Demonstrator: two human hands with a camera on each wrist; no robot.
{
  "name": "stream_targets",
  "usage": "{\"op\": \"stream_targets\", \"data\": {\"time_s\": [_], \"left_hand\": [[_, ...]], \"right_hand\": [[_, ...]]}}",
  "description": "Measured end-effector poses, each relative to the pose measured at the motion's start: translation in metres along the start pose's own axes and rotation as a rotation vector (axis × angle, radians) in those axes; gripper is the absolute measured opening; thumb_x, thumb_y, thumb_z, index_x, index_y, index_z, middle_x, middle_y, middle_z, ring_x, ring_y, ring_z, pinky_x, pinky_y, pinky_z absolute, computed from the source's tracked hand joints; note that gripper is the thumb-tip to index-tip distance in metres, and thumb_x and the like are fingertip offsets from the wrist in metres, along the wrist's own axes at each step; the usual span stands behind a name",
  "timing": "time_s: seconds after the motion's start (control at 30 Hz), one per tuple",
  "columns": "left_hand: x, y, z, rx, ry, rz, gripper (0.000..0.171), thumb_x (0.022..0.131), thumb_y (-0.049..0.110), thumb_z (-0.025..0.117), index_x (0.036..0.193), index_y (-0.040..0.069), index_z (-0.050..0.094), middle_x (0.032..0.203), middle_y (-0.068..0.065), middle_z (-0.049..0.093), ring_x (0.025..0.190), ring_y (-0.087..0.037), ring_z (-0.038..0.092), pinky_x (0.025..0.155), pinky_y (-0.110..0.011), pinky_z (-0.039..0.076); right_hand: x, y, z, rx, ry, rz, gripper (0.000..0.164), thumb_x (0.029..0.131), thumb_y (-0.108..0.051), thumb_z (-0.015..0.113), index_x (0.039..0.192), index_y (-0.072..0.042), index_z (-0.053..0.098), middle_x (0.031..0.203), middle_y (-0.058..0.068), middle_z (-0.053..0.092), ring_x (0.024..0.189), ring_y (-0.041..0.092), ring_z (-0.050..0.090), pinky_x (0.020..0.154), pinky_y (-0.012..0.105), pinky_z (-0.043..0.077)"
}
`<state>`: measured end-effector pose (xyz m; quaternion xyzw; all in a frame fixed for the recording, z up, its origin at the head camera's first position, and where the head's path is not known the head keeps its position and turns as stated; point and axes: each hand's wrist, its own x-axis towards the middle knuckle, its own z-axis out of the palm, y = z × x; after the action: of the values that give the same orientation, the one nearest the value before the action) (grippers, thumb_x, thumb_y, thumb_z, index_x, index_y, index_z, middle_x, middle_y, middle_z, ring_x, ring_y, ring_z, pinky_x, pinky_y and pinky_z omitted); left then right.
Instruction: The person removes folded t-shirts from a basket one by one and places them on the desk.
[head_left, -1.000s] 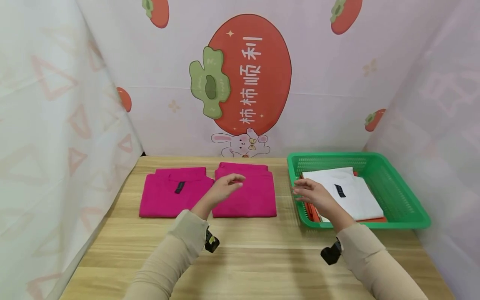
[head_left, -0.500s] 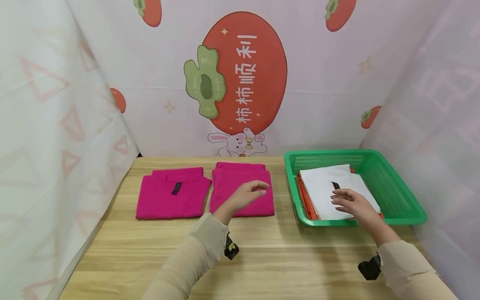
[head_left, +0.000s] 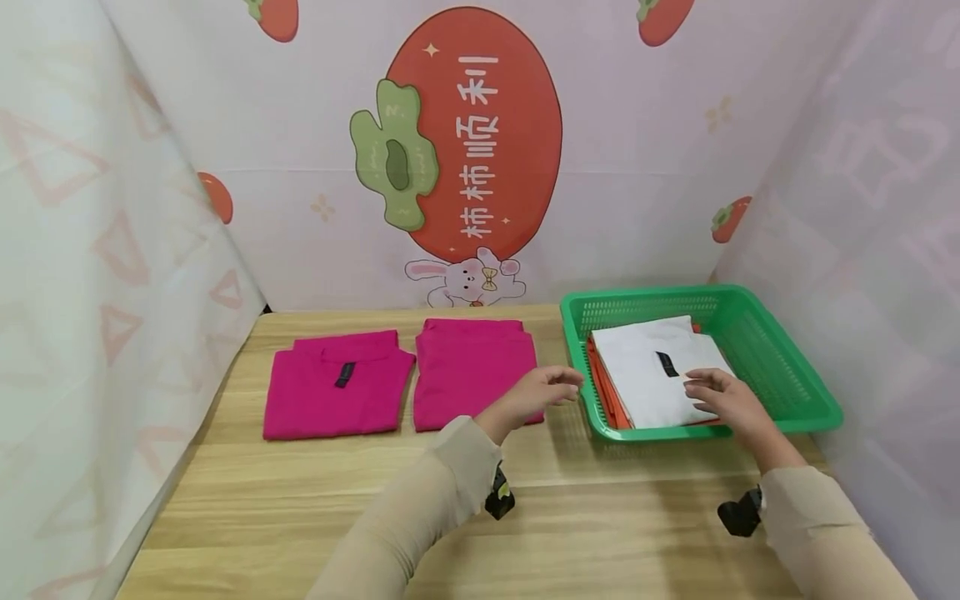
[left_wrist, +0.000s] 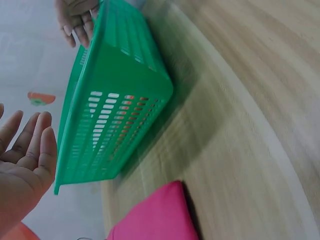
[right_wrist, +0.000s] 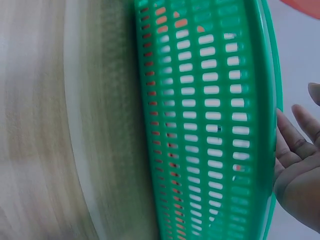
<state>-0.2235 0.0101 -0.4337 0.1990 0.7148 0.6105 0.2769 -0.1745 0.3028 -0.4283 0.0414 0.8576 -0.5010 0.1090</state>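
My left hand (head_left: 531, 395) hovers near the left rim of a green plastic basket (head_left: 795, 367), its fingers loosely bent and nothing in them. Over the basket's front part is my right hand (head_left: 729, 402), fingers relaxed and holding nothing. Beneath it lies a folded white garment (head_left: 645, 375) with a black neck label, on top of folded orange cloth (head_left: 609, 392) in the basket. In the left wrist view, the left hand (left_wrist: 25, 165) is apart from the basket wall (left_wrist: 120, 95). The right wrist view has the right hand (right_wrist: 302, 170) beyond the basket's rim (right_wrist: 270, 125).
Two folded magenta garments lie side by side on the wooden table (head_left: 300, 517): the left one (head_left: 330, 400) shows a black label, the right one (head_left: 472, 371) is partly behind the left hand. A printed curtain (head_left: 300, 125) encloses the back and sides.
My left hand has moved right, from over the right magenta garment to near the basket. My right hand has shifted right, from the basket's left edge to over the white garment. The view has tilted slightly.
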Motion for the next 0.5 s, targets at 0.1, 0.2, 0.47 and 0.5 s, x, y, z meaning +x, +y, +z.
{"op": "stream_targets", "data": {"time_s": [0.1,0.2,0.47,0.5], "left_hand": [[0.009,0.002,0.008,-0.050,-0.001,-0.009,0.029,0.090,0.011,0.045,0.117,0.002,0.050,0.112,-0.007,0.052,0.095,-0.018,0.053,0.083,-0.031,0.041],[0.018,0.004,0.018,-0.082,-0.010,-0.022,0.028,0.089,0.010,0.046,0.115,0.001,0.051,0.112,-0.009,0.052,0.096,-0.019,0.053,0.082,-0.030,0.041],[0.038,0.002,0.043,0.064,-0.038,-0.055,0.024,0.086,0.015,0.052,0.108,0.005,0.057,0.102,-0.002,0.054,0.091,-0.016,0.053,0.076,-0.026,0.043],[0.039,0.003,0.046,0.103,-0.035,-0.067,0.023,0.086,0.016,0.052,0.107,0.006,0.057,0.100,0.000,0.055,0.089,-0.014,0.053,0.075,-0.026,0.043]], "right_hand": [[0.010,0.012,-0.008,-0.008,0.037,0.016,0.064,0.089,-0.038,0.040,0.129,0.009,0.025,0.123,0.031,0.030,0.110,0.045,0.033,0.086,0.050,0.034],[0.025,0.030,-0.018,-0.036,0.107,0.057,0.062,0.088,-0.039,0.043,0.128,0.006,0.030,0.122,0.025,0.035,0.108,0.036,0.040,0.084,0.051,0.034],[0.046,0.056,-0.036,-0.098,0.137,0.107,0.061,0.088,-0.040,0.041,0.127,0.005,0.032,0.125,0.027,0.029,0.105,0.039,0.038,0.080,0.050,0.036],[0.047,0.055,-0.037,-0.122,0.137,0.128,0.060,0.089,-0.039,0.040,0.127,0.006,0.031,0.126,0.028,0.029,0.105,0.040,0.037,0.081,0.051,0.035]]}}
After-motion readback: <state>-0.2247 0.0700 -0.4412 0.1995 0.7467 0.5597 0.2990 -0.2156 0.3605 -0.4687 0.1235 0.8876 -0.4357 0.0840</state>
